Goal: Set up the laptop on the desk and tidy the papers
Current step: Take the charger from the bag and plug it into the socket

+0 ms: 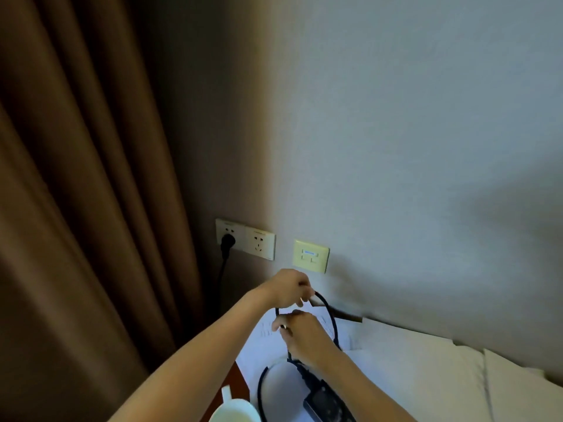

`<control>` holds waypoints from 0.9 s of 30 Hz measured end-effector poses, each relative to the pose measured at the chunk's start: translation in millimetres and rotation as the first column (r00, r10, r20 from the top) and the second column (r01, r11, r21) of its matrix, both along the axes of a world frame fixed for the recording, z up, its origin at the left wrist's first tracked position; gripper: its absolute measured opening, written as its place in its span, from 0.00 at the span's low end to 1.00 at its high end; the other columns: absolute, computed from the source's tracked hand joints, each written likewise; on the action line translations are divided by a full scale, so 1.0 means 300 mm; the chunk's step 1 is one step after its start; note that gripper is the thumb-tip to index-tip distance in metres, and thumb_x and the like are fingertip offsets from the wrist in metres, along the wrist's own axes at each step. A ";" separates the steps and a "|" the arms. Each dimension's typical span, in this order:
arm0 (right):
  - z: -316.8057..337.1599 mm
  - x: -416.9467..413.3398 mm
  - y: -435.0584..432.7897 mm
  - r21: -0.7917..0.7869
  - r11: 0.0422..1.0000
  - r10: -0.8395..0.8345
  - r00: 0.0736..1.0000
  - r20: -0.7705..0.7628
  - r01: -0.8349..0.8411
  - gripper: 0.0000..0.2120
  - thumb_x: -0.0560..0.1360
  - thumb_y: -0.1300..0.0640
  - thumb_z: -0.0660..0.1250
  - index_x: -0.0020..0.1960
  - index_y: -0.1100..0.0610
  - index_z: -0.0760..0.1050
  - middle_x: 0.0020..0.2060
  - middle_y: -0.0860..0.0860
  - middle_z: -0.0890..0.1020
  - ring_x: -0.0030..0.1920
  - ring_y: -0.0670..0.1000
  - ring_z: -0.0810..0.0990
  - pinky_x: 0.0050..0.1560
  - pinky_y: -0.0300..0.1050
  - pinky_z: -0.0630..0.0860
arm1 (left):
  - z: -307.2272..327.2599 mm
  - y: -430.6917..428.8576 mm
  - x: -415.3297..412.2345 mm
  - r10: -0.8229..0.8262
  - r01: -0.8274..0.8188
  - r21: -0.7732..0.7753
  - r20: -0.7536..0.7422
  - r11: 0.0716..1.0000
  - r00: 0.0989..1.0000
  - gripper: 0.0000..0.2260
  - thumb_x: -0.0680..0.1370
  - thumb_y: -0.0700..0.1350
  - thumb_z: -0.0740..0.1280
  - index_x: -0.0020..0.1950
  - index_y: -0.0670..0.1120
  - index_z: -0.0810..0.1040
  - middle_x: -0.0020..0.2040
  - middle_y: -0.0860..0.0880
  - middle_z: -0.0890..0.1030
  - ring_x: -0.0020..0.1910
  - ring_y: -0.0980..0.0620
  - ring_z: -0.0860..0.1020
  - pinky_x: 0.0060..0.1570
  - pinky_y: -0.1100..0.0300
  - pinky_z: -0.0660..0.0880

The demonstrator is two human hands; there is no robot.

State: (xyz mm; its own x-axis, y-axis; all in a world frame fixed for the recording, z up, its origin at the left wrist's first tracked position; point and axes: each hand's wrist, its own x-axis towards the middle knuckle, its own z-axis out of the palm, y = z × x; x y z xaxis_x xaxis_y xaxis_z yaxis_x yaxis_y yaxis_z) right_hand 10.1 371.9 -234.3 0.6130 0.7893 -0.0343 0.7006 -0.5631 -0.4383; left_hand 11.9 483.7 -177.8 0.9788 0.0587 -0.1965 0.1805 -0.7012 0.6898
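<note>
Two hands and one cable, head view only:

Item 1, left hand (289, 287): the farther of the pair, fingers curled, pinching the top of a loop in the black charger cable (330, 315)

Item 2, right hand (300, 330): just nearer, fingers curled round the same cable lower on the loop

Item 3, charger cable: held up above the papers (259, 354), running down to the adapter brick (324, 402), which lies near, on the sheets. Judged soft and springy, light in the cord, with the weight all in the brick. Best taken at the brick or a plug body, not hauled by the cord, or it may drag the loose sheets

Item 4, papers: white, thin, spread on the desk (234, 382) under the hands; likely to slide and crease

Item 5, laptop: not in view

Item 6, wall sockets (259, 243), far left, a black plug (228, 242) in one, one free; white mug (234, 412) at the near edge; brown curtain (76, 208) on the left
</note>
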 end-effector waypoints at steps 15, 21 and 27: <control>0.019 0.141 0.132 0.044 0.266 0.218 -0.016 -0.976 0.963 0.16 0.82 0.53 0.55 0.40 0.59 0.70 0.38 0.53 0.77 0.39 0.49 0.75 0.31 0.36 0.75 | -0.137 0.284 -0.116 0.093 -0.085 -0.177 0.037 0.981 0.995 0.14 0.80 0.37 0.58 0.39 0.50 0.74 0.40 0.54 0.75 0.45 0.56 0.76 0.46 0.72 0.71; 0.006 0.110 0.175 0.395 0.646 -0.153 0.618 -0.771 0.653 0.08 0.79 0.58 0.61 0.42 0.57 0.76 0.38 0.47 0.82 0.38 0.46 0.78 0.40 0.36 0.72 | -0.201 0.346 -0.134 0.180 -0.181 0.001 -0.102 0.984 0.978 0.14 0.81 0.36 0.55 0.61 0.45 0.76 0.59 0.50 0.76 0.61 0.52 0.73 0.55 0.66 0.68; -0.042 0.105 0.271 0.506 0.749 -0.214 0.879 -0.426 0.428 0.08 0.78 0.62 0.63 0.39 0.59 0.75 0.30 0.47 0.76 0.33 0.45 0.73 0.34 0.30 0.68 | -0.166 0.274 -0.056 0.336 -0.243 -0.519 0.091 0.819 0.937 0.15 0.80 0.48 0.60 0.59 0.39 0.76 0.51 0.46 0.80 0.53 0.52 0.78 0.51 0.67 0.72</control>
